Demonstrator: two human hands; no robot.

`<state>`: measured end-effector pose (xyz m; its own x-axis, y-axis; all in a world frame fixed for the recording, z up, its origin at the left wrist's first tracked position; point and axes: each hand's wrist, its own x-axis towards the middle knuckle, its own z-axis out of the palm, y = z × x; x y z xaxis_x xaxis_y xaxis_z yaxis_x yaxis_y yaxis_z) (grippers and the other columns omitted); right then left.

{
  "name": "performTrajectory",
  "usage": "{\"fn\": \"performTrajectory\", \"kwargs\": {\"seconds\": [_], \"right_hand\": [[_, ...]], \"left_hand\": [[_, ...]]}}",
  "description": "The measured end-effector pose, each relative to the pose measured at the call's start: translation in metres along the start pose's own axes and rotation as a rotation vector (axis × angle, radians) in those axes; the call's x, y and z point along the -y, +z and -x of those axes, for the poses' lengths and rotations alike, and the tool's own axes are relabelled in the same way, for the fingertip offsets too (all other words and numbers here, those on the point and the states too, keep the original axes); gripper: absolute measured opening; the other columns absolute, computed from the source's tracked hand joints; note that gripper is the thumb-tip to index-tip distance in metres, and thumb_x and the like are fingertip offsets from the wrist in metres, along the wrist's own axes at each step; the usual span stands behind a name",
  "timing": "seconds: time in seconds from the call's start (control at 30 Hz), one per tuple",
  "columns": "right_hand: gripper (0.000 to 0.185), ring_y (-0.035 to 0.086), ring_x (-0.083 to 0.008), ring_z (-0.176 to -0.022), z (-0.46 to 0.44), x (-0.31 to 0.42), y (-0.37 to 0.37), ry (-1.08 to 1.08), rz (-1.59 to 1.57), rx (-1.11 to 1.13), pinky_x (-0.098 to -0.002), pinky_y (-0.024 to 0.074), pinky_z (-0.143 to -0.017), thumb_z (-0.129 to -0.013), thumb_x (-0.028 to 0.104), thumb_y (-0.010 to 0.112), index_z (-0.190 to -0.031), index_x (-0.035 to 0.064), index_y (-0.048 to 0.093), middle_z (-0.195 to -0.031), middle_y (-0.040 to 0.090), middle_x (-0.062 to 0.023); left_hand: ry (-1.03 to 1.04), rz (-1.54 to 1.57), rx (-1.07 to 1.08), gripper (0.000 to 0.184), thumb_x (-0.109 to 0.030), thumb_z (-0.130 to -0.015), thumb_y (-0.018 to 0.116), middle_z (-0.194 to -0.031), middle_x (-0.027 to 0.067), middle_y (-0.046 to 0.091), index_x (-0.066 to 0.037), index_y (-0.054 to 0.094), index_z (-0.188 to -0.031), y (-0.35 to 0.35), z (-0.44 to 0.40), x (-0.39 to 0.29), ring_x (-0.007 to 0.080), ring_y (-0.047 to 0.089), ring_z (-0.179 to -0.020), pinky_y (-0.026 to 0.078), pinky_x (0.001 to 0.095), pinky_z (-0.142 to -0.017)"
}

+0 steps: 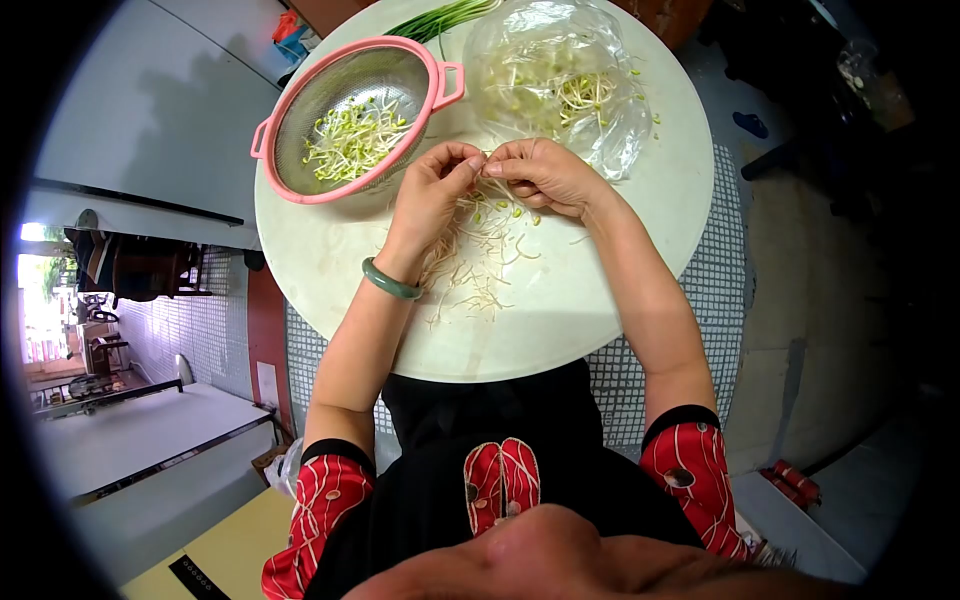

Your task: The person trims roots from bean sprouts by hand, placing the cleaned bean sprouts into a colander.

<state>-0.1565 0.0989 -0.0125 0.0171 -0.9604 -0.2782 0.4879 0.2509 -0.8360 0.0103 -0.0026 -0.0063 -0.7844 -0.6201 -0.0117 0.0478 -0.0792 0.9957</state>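
Observation:
Over the round white table (pixel 560 330), my left hand (pixel 437 185) and my right hand (pixel 548 175) meet fingertip to fingertip. Both hands are pinched on a bean sprout, mostly hidden by the fingers. Loose sprout roots and bits (pixel 485 255) lie scattered just below my hands. To the left, a pink-rimmed mesh colander (pixel 283 105) holds a heap of sprouts (pixel 358 138) with yellow-green heads. Behind my right hand, a clear plastic bag (pixel 612 140) lies open with more sprouts (pixel 585 98) in it.
Green stalks (pixel 435 20) lie at the table's far edge, behind the colander. A few sprout bits are strewn right of the bag. A blue slipper (pixel 750 125) is on the floor at the right. White surfaces stand at the left.

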Motion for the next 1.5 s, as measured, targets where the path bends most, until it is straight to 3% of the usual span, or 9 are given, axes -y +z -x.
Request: {"fn": "performTrajectory", "kwargs": {"seconds": [0.4,0.5,0.6,0.7,0.83,1.13,1.33,1.43,1.5], "right_hand": [[0.006,0.029,-0.0003,-0.048,0.002,0.005,0.000,-0.012,-0.002,-0.056,-0.0168,0.0196,-0.039,-0.091,0.011,0.062,-0.093,0.0061,0.059,-0.064,0.042,0.0075],[0.007,0.028,-0.0001,-0.049,0.005,0.010,0.000,-0.092,-0.077,-0.109,-0.0164,0.0195,-0.039,-0.092,0.012,0.061,-0.095,0.0058,0.059,-0.065,0.039,0.0081],[0.010,0.028,-0.0002,-0.050,0.005,0.011,-0.003,-0.141,-0.149,-0.107,-0.0161,0.0197,-0.039,-0.095,0.014,0.061,-0.100,0.0050,0.060,-0.065,0.038,0.0081],[0.014,0.029,-0.0004,-0.050,0.003,0.010,-0.002,-0.163,-0.171,-0.097,-0.0160,0.0201,-0.039,-0.095,0.015,0.061,-0.104,0.0042,0.061,-0.066,0.039,0.0078],[0.018,0.029,-0.0005,-0.050,0.004,0.009,0.002,-0.161,-0.145,-0.102,-0.0160,0.0206,-0.040,-0.095,0.016,0.062,-0.108,0.0038,0.061,-0.067,0.040,0.0075],[0.022,0.028,-0.0005,-0.050,0.002,0.009,0.000,-0.241,-0.168,-0.098,-0.0164,0.0218,-0.041,-0.094,0.018,0.064,-0.110,0.0029,0.061,-0.065,0.039,0.0079],[0.020,0.027,-0.0018,-0.051,0.003,0.007,0.002,-0.278,-0.136,-0.037,-0.0169,0.0208,-0.042,-0.097,0.020,0.061,-0.109,0.0041,0.060,-0.064,0.037,0.0078],[0.013,0.028,-0.0023,-0.051,0.006,0.010,0.002,-0.356,-0.175,0.008,-0.0165,0.0212,-0.041,-0.098,0.020,0.057,-0.099,0.0065,0.057,-0.066,0.037,0.0067],[0.015,0.029,-0.0031,-0.052,0.006,0.011,-0.001,-0.372,-0.265,0.030,-0.0170,0.0222,-0.040,-0.098,0.022,0.053,-0.092,0.0080,0.053,-0.068,0.038,0.0050]], "left_hand": [[-0.012,0.062,0.008,0.010,-0.012,-0.094,0.060,-0.084,-0.0013,0.057,-0.003,0.060,-0.097,-0.001,0.004,0.003,0.0063,0.050,-0.073,0.042,0.0211,-0.068],[-0.140,-0.033,0.086,0.011,-0.013,-0.094,0.060,-0.084,-0.0015,0.057,-0.002,0.059,-0.097,-0.010,0.007,-0.005,0.0061,0.050,-0.073,0.042,0.0208,-0.068],[-0.268,-0.342,0.275,0.014,-0.013,-0.094,0.060,-0.083,-0.0022,0.056,-0.001,0.060,-0.100,-0.010,0.014,-0.013,0.0054,0.049,-0.072,0.041,0.0203,-0.067],[-0.083,-0.236,0.195,0.017,-0.015,-0.094,0.060,-0.081,-0.0026,0.056,-0.001,0.061,-0.104,0.008,0.020,-0.005,0.0046,0.048,-0.069,0.040,0.0198,-0.064],[-0.216,0.051,0.118,0.020,-0.015,-0.094,0.060,-0.082,-0.0008,0.058,-0.001,0.061,-0.109,0.018,0.012,-0.014,0.0055,0.049,-0.066,0.040,0.0183,-0.061],[-0.240,0.338,0.032,0.016,-0.014,-0.096,0.059,-0.083,0.0016,0.061,0.000,0.061,-0.103,0.013,0.006,-0.005,0.0066,0.051,-0.065,0.042,0.0172,-0.058],[-0.245,0.257,0.023,0.014,-0.012,-0.094,0.059,-0.079,0.0015,0.061,0.001,0.061,-0.097,0.013,0.007,-0.011,0.0065,0.051,-0.063,0.042,0.0165,-0.056],[-0.260,0.219,0.077,0.014,-0.013,-0.091,0.061,-0.077,0.0016,0.060,0.000,0.062,-0.088,0.004,0.006,-0.006,0.0070,0.052,-0.062,0.043,0.0208,-0.056],[-0.264,-0.320,0.207,0.015,-0.016,-0.090,0.061,-0.073,0.0041,0.061,-0.001,0.063,-0.088,-0.002,0.009,-0.008,0.0118,0.054,-0.061,0.044,0.0256,-0.056]]}}
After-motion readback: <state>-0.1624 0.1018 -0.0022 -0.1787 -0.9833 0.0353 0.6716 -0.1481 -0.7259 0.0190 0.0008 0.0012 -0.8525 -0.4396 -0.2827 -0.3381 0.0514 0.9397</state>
